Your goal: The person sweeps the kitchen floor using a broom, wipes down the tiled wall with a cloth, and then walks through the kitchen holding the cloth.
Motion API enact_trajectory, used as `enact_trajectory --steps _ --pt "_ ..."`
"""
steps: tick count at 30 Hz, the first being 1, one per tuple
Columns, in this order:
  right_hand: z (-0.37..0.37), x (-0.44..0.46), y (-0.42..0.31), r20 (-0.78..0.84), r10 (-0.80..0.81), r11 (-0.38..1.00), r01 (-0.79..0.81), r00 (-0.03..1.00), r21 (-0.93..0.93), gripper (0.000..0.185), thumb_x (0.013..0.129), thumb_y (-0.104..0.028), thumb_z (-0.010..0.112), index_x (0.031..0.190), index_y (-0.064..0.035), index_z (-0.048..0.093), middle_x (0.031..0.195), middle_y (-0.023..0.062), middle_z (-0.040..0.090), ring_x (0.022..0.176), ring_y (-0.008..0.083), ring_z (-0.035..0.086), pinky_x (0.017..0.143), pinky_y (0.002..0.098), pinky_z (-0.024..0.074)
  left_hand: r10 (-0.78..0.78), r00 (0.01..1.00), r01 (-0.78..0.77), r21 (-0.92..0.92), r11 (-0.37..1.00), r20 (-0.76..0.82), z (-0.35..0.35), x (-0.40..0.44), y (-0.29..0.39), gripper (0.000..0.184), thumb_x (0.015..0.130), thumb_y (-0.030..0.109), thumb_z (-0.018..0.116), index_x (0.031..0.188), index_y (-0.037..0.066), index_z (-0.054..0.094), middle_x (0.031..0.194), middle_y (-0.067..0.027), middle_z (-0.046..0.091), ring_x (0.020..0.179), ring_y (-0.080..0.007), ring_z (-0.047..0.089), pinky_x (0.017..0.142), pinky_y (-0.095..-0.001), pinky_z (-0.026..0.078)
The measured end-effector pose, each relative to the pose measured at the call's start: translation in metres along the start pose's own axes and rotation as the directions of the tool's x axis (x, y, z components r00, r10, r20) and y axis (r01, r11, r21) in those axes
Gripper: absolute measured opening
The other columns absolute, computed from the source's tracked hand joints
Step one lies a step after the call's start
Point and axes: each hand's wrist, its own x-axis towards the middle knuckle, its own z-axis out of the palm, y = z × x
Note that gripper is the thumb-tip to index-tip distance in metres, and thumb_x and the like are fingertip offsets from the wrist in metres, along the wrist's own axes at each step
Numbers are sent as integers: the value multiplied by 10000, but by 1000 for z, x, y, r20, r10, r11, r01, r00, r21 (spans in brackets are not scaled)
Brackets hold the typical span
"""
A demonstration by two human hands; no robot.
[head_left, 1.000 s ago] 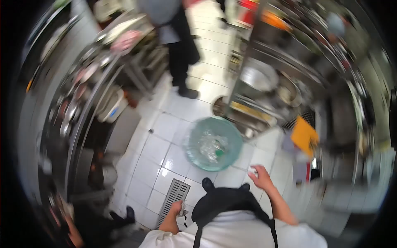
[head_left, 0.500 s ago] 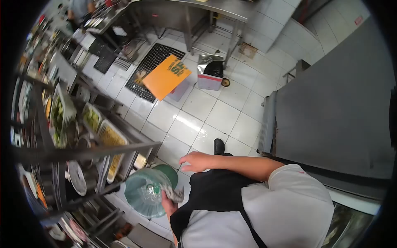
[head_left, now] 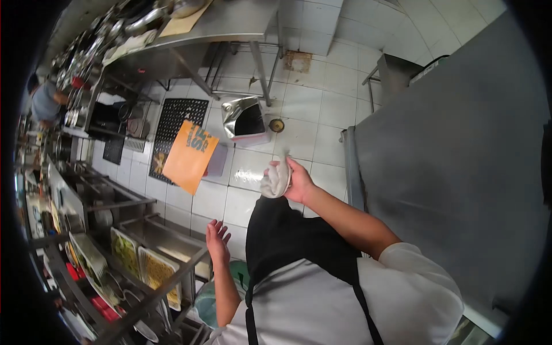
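An orange board and foil-topped box occupy the floor area ahead. One tray holds green food, the adjacent tray yellow. The left forearm partly hides a green basin. The left hand is empty, loosely spread; the right hand grips a bunched cloth near the apron.

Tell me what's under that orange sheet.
Under the orange sheet, part of a pale box shows at the right; a black mat emerges at the left. The sheet covers the rest, including any contents of the box.
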Motion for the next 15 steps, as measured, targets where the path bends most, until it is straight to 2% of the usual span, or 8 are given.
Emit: enact_trajectory --steps 2,3,5,6,7,10,11,15 --pt "-23 36 -38 -73 -117 993 117 990 3 418 998 -430 423 1035 -67 627 978 97 632 924 268 623 846 478 519 -10 1000 10 32 999 21 23 26 11 621 984 535 433 1370 49 417 1288 -147 529 1095 -263 552 903 -433 459" --pt "-29 51 -57 -129 -145 989 142 981 -26 405 992 -415 442 1144 -68 587 1056 131 636 963 300 629 916 500 491 -23 999 21 47 999 32 39 39 19 615 984 532 435 1365 49 420 1279 -144 533 1089 -261 555 897 -430 461" --pt "-27 82 -94 -217 -176 984 170 960 -44 387 991 -405 454 1133 -74 593 1018 118 646 943 286 633 894 493 504 -50 997 47 61 997 54 75 76 32 601 986 518 444 1360 49 420 1268 -142 539 1073 -258 565 877 -419 472" --pt "-19 98 -116 -262 -192 981 184 946 -55 377 990 -401 459 1128 -77 596 999 111 651 933 279 635 883 490 511 -69 997 67 50 996 43 97 99 37 528 975 500 486 1318 97 474 1196 -86 579 1021 -233 587 841 -403 484" --pt "-13 111 -138 -291 -179 984 167 940 -65 365 992 -391 461 1114 -76 597 971 97 658 913 261 635 852 480 522 -80 994 76 59 995 72 118 122 42 495 971 483 506 1292 106 487 1176 -77 582 1010 -225 588 828 -392 485" --pt "-9 163 -206 -303 -157 987 155 940 -29 362 994 -387 453 1105 -74 597 978 103 659 904 271 632 852 479 515 -118 983 107 87 990 138 192 186 69 421 959 438 553 1229 116 516 1145 -62 594 991 -204 589 809 -357 484" --pt "-4 173 -231 -272 -95 990 119 958 74 361 994 -384 449 1111 -76 597 975 107 657 901 282 630 853 483 507 -122 977 101 125 987 177 221 201 85 424 963 434 548 1229 106 515 1158 -70 593 996 -206 589 812 -352 482" --pt "34 184 -343 -203 -238 946 274 950 172 360 993 -365 442 1106 -61 599 977 113 655 915 293 631 900 483 499 -86 916 -10 235 972 393 336 244 156 386 989 379 516 1225 74 519 1159 -83 591 992 -179 578 825 -325 468"
